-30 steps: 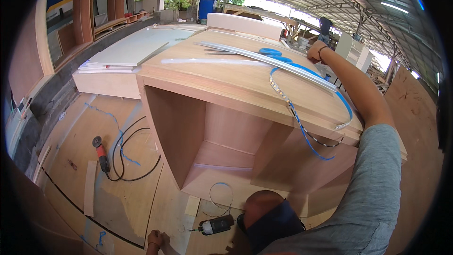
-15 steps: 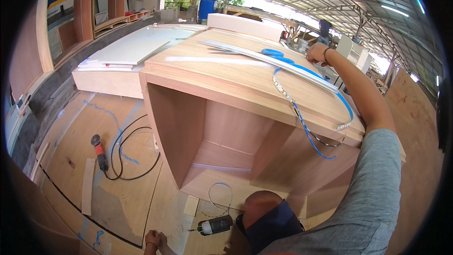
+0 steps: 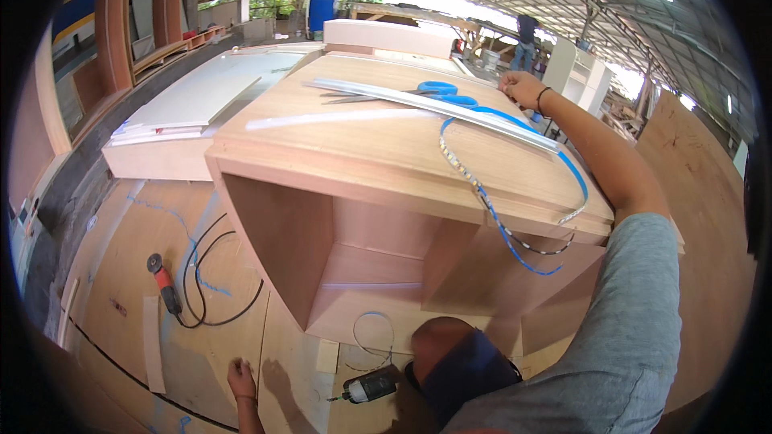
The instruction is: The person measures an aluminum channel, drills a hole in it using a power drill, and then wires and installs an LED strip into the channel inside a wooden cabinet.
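Observation:
My right hand point(image 3: 523, 91) is at the far right edge of the wooden cabinet top point(image 3: 346, 153). Its fingers are closed, and what they hold, if anything, cannot be made out. Just left of it lie blue-handled scissors point(image 3: 438, 89), partly under a long pale metal channel point(image 3: 498, 120). An LED strip point(image 3: 453, 159) with blue backing curls over the cabinet's front edge. A flat white strip point(image 3: 338, 116) lies beside the channel. Low over the floor, my left hand point(image 3: 240, 379) has its fingers curled in, with nothing visible in them.
On the wooden floor lie a red and black angle grinder point(image 3: 165, 288) with its cord, and a cordless drill point(image 3: 368, 387) near my knee. A thin looped strip point(image 3: 372, 315) lies by the cabinet. White panels point(image 3: 189, 108) are stacked behind left. A person point(image 3: 526, 38) stands farther back.
My left hand has risen farther into view over the floor. My right hand stays by the cabinet's far right edge, while the whole view has shifted slightly.

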The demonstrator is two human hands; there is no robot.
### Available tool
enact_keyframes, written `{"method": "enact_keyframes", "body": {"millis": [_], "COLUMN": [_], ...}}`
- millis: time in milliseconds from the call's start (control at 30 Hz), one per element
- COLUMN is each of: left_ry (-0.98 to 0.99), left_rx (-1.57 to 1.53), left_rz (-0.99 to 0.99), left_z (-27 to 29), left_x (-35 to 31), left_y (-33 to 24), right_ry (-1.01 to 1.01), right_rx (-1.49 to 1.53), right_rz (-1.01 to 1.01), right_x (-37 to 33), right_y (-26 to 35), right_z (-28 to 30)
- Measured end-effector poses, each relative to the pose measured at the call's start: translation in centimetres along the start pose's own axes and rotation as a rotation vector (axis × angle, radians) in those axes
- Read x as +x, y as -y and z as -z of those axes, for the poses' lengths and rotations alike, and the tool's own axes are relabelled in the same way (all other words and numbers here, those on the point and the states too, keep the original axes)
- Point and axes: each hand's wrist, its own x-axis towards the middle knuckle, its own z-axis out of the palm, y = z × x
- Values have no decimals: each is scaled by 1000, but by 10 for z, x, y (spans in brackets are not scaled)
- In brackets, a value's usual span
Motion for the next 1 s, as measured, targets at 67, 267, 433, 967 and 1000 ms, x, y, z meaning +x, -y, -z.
{"method": "enact_keyframes", "body": {"millis": [67, 267, 433, 967, 1000], "left_ry": [-69, -146, -143, -62, -71], "left_rx": [-134, -343, -239, 161, 170], "left_rz": [-202, -691, -926, -691, -685], "left_z": [15, 29, 9, -16, -15], "left_x": [26, 29, 3, 9, 10], "left_y": [-83, -364, -488, -508, -508], "right_ry": [-177, -254, -100, -80, -77], "right_rx": [417, 710, 972, -163, -178], "right_rz": [-140, -409, -463, 873, 885], "right_x": [-7, -11, -8, 24, 24], "right_y": [14, 12, -8, -43, -42], "right_z": [-11, -23, -17, 2, 3]}}
